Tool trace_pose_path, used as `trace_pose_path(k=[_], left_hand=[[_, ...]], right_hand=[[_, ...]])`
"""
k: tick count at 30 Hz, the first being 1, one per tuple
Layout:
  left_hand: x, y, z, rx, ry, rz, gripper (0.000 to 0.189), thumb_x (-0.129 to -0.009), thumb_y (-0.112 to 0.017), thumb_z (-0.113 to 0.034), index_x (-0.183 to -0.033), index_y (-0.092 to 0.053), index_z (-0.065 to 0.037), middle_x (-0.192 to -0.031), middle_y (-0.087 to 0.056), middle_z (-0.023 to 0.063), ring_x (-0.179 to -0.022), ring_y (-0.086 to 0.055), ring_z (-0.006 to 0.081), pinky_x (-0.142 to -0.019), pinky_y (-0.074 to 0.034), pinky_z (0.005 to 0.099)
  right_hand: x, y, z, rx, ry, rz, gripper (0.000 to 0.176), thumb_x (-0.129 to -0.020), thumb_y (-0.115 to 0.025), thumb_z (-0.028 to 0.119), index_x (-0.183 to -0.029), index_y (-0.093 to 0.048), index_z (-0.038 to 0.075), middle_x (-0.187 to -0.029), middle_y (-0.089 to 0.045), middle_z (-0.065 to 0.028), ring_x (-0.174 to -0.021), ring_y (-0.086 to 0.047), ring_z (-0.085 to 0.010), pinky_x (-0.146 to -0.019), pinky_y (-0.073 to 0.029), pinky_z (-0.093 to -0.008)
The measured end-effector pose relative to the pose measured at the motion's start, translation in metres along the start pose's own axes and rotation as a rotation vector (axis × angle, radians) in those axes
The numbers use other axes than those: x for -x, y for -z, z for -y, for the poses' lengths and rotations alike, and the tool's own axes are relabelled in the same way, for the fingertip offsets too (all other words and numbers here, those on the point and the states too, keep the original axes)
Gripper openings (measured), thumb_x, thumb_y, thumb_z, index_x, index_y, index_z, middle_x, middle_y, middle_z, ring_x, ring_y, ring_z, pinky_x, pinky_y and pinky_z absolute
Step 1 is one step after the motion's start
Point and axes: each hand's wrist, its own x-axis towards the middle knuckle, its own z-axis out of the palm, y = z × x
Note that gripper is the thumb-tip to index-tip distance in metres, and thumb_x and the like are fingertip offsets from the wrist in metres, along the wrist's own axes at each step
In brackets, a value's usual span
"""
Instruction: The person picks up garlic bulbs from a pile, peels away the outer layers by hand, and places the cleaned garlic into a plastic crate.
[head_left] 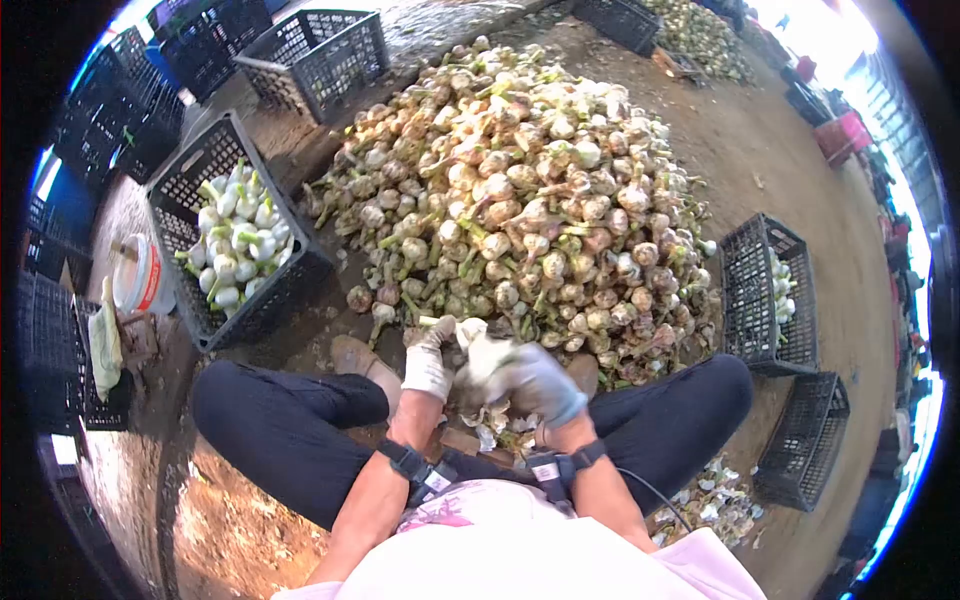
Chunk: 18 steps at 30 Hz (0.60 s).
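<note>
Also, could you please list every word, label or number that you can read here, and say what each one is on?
No text here can be read.
White bucket: a red band, perhaps a label, too blurred to read.
Wrist straps: small white tags, too small to read.
Shirt: a pink print with no legible letters.
Black crates: no lettering visible.

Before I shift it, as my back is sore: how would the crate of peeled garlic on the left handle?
The crate looks like rigid plastic lattice, so probably stiff. Only part full, it is likely manageable. Its round white bulbs may roll if tilted.
</note>
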Motion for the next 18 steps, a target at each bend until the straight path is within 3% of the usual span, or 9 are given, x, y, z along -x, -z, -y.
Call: trace_pose_path(k=[1, 3, 5, 7, 9, 11, 12, 16, 18], left_hand=[[-0.007, 0.008, 0.002, 0.086, -0.016, 0.046, 0.012, -0.076, -0.067, -0.016, -0.08, -0.059, -0.007, -0.072, -0.063, 0.0055, -0.059, -0.059, 0.0176, -0.049, -0.048, 0.0284], [-0.008, 0.007, 0.002, 0.132, -0.056, -0.046, 0.013, -0.075, -0.068, -0.016, -0.081, -0.059, -0.008, -0.073, -0.063, 0.0059, -0.059, -0.06, 0.0182, -0.049, -0.048, 0.0279], [-0.004, -0.001, -0.003, 0.145, -0.023, -0.018, 0.015, -0.075, -0.069, -0.015, -0.082, -0.059, -0.007, -0.073, -0.063, 0.0057, -0.06, -0.059, 0.0176, -0.05, -0.048, 0.0276], [-0.004, -0.001, -0.002, 0.171, 0.004, -0.008, 0.016, -0.074, -0.07, -0.014, -0.083, -0.059, -0.006, -0.073, -0.062, 0.0055, -0.06, -0.059, 0.017, -0.051, -0.047, 0.0272], [-0.011, 0.005, 0.0, -0.121, -0.31, -0.157, 0.017, -0.074, -0.07, -0.012, -0.083, -0.059, -0.003, -0.075, -0.061, 0.0046, -0.06, -0.057, 0.0142, -0.053, -0.046, 0.0262], [-0.001, -0.001, -0.004, -0.216, -0.445, -0.152, 0.018, -0.073, -0.071, -0.011, -0.08, -0.059, 0.001, -0.073, -0.06, 0.0035, -0.06, -0.053, 0.0104, -0.054, -0.043, 0.0248], [0.004, -0.005, -0.004, -0.295, -0.442, -0.173, 0.016, -0.073, -0.07, -0.009, -0.077, -0.059, 0.001, -0.071, -0.058, 0.0031, -0.06, -0.052, 0.0098, -0.053, -0.043, 0.0247], [-0.005, -0.008, -0.001, -0.441, -0.522, -0.118, 0.013, -0.074, -0.068, -0.007, -0.071, -0.058, 0.001, -0.065, -0.055, 0.0012, -0.057, -0.047, 0.0084, -0.051, -0.04, 0.0249], [-0.002, -0.011, 0.004, -0.537, -0.616, -0.087, 0.014, -0.074, -0.068, -0.008, -0.071, -0.058, 0.001, -0.064, -0.054, 0.0007, -0.056, -0.045, 0.0082, -0.05, -0.039, 0.0251]], right_hand=[[0.001, -0.002, 0.013, -0.667, 0.092, -0.018, 0.016, -0.073, -0.058, 0.01, -0.081, -0.063, -0.003, -0.085, -0.065, -0.0094, -0.07, -0.061, -0.015, -0.063, -0.049, -0.0257], [0.002, 0.027, 0.001, -0.818, 0.385, -0.217, 0.019, -0.078, -0.054, 0.012, -0.088, -0.063, 0.0, -0.083, -0.065, -0.0128, -0.071, -0.061, -0.0167, -0.064, -0.049, -0.0296], [-0.018, 0.08, -0.053, 0.263, 0.15, -0.482, 0.023, -0.082, -0.052, 0.016, -0.097, -0.061, 0.001, -0.091, -0.064, -0.0128, -0.073, -0.061, -0.0184, -0.061, -0.048, -0.0327], [-0.015, 0.062, -0.064, 0.608, 0.064, -0.492, 0.027, -0.082, -0.052, 0.016, -0.104, -0.058, 0.001, -0.097, -0.063, -0.0133, -0.08, -0.061, -0.0207, -0.067, -0.047, -0.0314], [-0.025, 0.032, -0.068, 1.282, -0.106, -0.47, 0.039, -0.082, -0.052, 0.016, -0.119, -0.051, 0.001, -0.11, -0.059, -0.0141, -0.094, -0.06, -0.0252, -0.08, -0.047, -0.0288], [-0.036, 0.01, -0.052, 0.258, 0.098, -0.36, 0.041, -0.08, -0.057, 0.009, -0.118, -0.048, -0.003, -0.104, -0.059, -0.0143, -0.087, -0.061, -0.0216, -0.073, -0.049, -0.0281], [-0.033, -0.007, -0.027, 0.053, 0.1, -0.383, 0.043, -0.077, -0.065, 0.01, -0.116, -0.049, -0.003, -0.101, -0.06, -0.0093, -0.077, -0.061, -0.0154, -0.063, -0.051, -0.0251], [-0.03, -0.018, -0.011, -0.26, -0.115, -0.441, 0.037, -0.079, -0.066, 0.021, -0.107, -0.052, 0.0, -0.087, -0.062, -0.004, -0.055, -0.057, -0.0087, -0.049, -0.048, -0.0206], [-0.03, -0.018, -0.011, -0.219, -0.124, -0.439, 0.033, -0.081, -0.064, 0.024, -0.103, -0.054, 0.002, -0.082, -0.061, -0.0021, -0.06, -0.056, -0.0078, -0.051, -0.046, -0.02]])
